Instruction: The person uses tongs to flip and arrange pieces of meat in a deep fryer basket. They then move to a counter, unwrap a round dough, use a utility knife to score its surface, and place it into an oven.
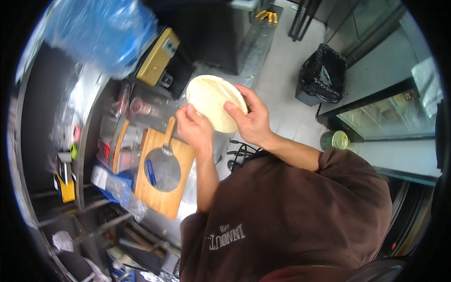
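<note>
A round, pale stack of flatbread or dough discs (pixel 215 102), which looks plastic-wrapped, is held up between my hands. My right hand (pixel 255 118) grips its right edge, with the thumb across the face and the fingers behind. At the lower left edge, my left hand (pixel 195 128) has thumb and fingers pinched together; whether it grips the stack or a bit of wrapping is unclear. Below the left hand lies a wooden cutting board (pixel 188 155). On the board rests a round metal peel (pixel 169 176) with a wooden handle, and a blue pen or cutter (pixel 150 172) lies on its blade.
A gold-coloured appliance (pixel 155 60) stands beyond the counter, near a large blue plastic bag (pixel 102 31). Clear containers (pixel 128 155) and a wooden-handled tool (pixel 121 146) sit left of the board. Rightward are a lined trash bin (pixel 322 77), a tin can (pixel 333 140) and a glass-fronted fridge (pixel 384 112).
</note>
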`<action>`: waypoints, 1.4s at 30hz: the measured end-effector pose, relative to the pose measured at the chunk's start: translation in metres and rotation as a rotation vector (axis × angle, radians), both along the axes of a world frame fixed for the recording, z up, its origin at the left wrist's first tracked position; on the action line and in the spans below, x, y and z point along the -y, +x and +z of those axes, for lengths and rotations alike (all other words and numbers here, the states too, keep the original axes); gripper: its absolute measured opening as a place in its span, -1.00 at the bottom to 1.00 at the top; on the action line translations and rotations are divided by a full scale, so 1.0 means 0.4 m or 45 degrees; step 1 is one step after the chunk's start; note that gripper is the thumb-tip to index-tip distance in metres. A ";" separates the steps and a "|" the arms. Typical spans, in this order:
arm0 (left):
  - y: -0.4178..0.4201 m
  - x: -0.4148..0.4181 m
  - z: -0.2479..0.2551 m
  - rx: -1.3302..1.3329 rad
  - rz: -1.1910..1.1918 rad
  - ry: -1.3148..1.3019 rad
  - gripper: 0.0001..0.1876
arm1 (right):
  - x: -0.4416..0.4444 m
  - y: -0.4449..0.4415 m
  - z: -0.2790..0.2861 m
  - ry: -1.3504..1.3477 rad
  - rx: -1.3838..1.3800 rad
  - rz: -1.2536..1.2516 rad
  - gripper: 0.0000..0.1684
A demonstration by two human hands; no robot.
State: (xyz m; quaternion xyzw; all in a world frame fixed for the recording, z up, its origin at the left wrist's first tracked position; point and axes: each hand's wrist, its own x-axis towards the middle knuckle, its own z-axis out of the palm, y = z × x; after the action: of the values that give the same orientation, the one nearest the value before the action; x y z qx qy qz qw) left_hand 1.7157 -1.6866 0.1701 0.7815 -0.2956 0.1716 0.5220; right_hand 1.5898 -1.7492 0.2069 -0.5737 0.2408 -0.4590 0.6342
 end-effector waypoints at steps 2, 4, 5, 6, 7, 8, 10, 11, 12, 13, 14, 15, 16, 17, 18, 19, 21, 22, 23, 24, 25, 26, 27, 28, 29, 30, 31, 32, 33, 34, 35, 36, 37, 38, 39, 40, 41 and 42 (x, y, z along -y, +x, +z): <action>-0.058 0.093 0.041 -0.132 -0.077 -0.009 -0.82 | 0.099 -0.078 -0.001 0.151 0.115 -0.050 -0.51; -0.111 0.183 0.057 -0.170 -0.169 0.009 -0.86 | 0.197 -0.157 -0.014 0.247 0.170 -0.096 -0.50; -0.129 0.229 0.048 -0.287 -0.243 -0.071 -0.87 | 0.248 -0.195 -0.022 0.299 0.197 -0.081 -0.50; -0.142 0.274 0.037 -0.408 -0.317 -0.143 -0.88 | 0.295 -0.233 -0.028 0.354 0.224 -0.067 -0.49; -0.160 0.320 0.039 -0.533 -0.387 -0.217 -0.89 | 0.341 -0.269 -0.036 0.405 0.251 -0.050 -0.49; -0.182 0.353 0.054 -0.605 -0.464 -0.199 -0.93 | 0.382 -0.301 -0.045 0.464 0.302 -0.051 -0.49; -0.222 0.427 0.059 -0.701 -0.622 -0.282 -0.94 | 0.465 -0.372 -0.068 0.592 0.417 -0.012 -0.49; -0.239 0.466 0.063 -0.750 -0.699 -0.322 -0.94 | 0.502 -0.404 -0.080 0.654 0.477 0.010 -0.49; -0.272 0.513 0.071 -0.864 -0.787 -0.429 -0.94 | 0.538 -0.433 -0.097 0.699 0.561 0.100 -0.50; -0.303 0.560 0.076 -0.881 -0.858 -0.455 -0.93 | 0.577 -0.446 -0.117 0.776 0.563 0.106 -0.51; -0.333 0.608 0.081 -0.900 -0.933 -0.480 -0.93 | 0.619 -0.449 -0.140 0.852 0.568 0.109 -0.51; -0.365 0.649 0.092 -0.922 -1.007 -0.490 -0.92 | 0.649 -0.449 -0.154 0.939 0.582 0.108 -0.51; -0.407 0.691 0.101 -0.972 -1.125 -0.480 -0.90 | 0.678 -0.448 -0.168 0.989 0.327 0.032 -0.51; -0.437 0.734 0.091 -1.112 -1.219 -0.393 -0.89 | 0.705 -0.448 -0.186 1.008 0.171 -0.017 -0.40; -0.446 0.775 0.053 -1.040 -1.287 -0.308 -0.90 | 0.734 -0.446 -0.184 1.099 0.365 0.055 -0.32; -0.468 0.822 0.032 -0.976 -1.365 -0.234 -0.90 | 0.767 -0.460 -0.184 1.172 0.556 0.116 -0.23; -0.531 0.913 0.006 -1.071 -1.576 -0.040 -0.92 | 0.853 -0.509 -0.323 1.289 0.795 0.192 -0.11; -0.554 0.964 -0.002 -1.164 -1.654 -0.005 -0.92 | 0.892 -0.542 -0.306 1.295 1.055 0.379 -0.07; -0.579 1.013 -0.019 -1.259 -1.733 0.035 -0.92 | 0.927 -0.583 -0.288 1.279 1.312 0.571 -0.03; -0.607 1.073 -0.038 -1.305 -1.825 0.099 -0.90 | 0.967 -0.639 -0.330 1.127 1.375 0.474 0.10; -0.624 1.125 -0.032 -1.406 -1.857 0.127 -0.89 | 0.995 -0.680 -0.275 1.139 1.294 0.345 0.13; -0.645 1.177 -0.026 -1.508 -1.886 0.159 -0.87 | 1.015 -0.725 -0.216 1.153 1.213 0.215 0.16; -0.677 1.224 -0.019 -1.611 -1.924 0.202 -0.86 | 1.029 -0.776 -0.172 1.159 1.139 0.075 0.20; -0.699 1.270 -0.028 -1.600 -1.996 0.228 -0.85 | 1.047 -0.823 -0.195 1.010 1.234 0.174 0.17; -0.727 1.314 -0.028 -1.602 -2.045 0.287 -0.85 | 1.067 -0.860 -0.212 0.954 1.154 0.114 0.12; -0.760 1.356 -0.031 -1.606 -2.085 0.355 -0.84 | 1.087 -0.895 -0.227 0.912 1.078 0.053 0.06; -0.785 1.390 -0.042 -1.607 -2.106 0.430 -0.84 | 1.102 -0.917 -0.252 0.884 1.008 0.004 0.01; -0.807 1.426 -0.062 -1.631 -2.109 0.517 -0.85 | 1.125 -0.930 -0.280 0.910 1.009 -0.057 -0.13; -0.834 1.457 -0.068 -1.661 -2.090 0.570 -0.87 | 1.149 -0.941 -0.297 0.931 1.035 -0.101 -0.16; -0.861 1.486 -0.066 -1.691 -2.064 0.617 -0.88 | 1.173 -0.948 -0.311 0.955 1.057 -0.138 -0.19; -0.890 1.514 -0.060 -1.721 -2.031 0.658 -0.89 | 1.200 -0.952 -0.323 0.981 1.076 -0.169 -0.22; -0.922 1.536 -0.055 -1.743 -1.990 0.676 -0.89 | 1.234 -0.950 -0.327 1.040 1.103 -0.272 -0.26; -0.964 1.561 -0.048 -1.763 -1.950 0.682 -0.90 | 1.274 -0.969 -0.343 1.039 1.144 -0.243 -0.26; -0.998 1.587 -0.048 -1.784 -1.907 0.685 -0.91 | 1.313 -0.991 -0.360 1.040 1.183 -0.211 -0.26; -1.004 1.615 -0.047 -1.698 -1.865 0.669 -0.91 | 1.349 -0.999 -0.369 1.035 1.239 -0.179 -0.26; -1.004 1.645 -0.047 -1.612 -1.822 0.654 -0.92 | 1.393 -1.019 -0.375 1.054 1.282 -0.056 -0.21; -1.001 1.674 -0.042 -1.526 -1.780 0.642 -0.92 | 1.419 -1.028 -0.380 1.079 1.304 -0.046 -0.20; -1.000 1.708 -0.011 -1.394 -1.712 0.651 -0.91 | 1.449 -1.044 -0.385 1.089 1.316 -0.044 -0.19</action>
State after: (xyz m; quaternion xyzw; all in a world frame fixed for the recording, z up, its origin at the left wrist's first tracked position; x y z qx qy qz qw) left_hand 1.3156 -2.3697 0.1655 0.5084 -0.4293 -0.6365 0.3900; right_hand 1.1721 -2.3289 0.0529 0.0256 0.0761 -0.5491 0.8319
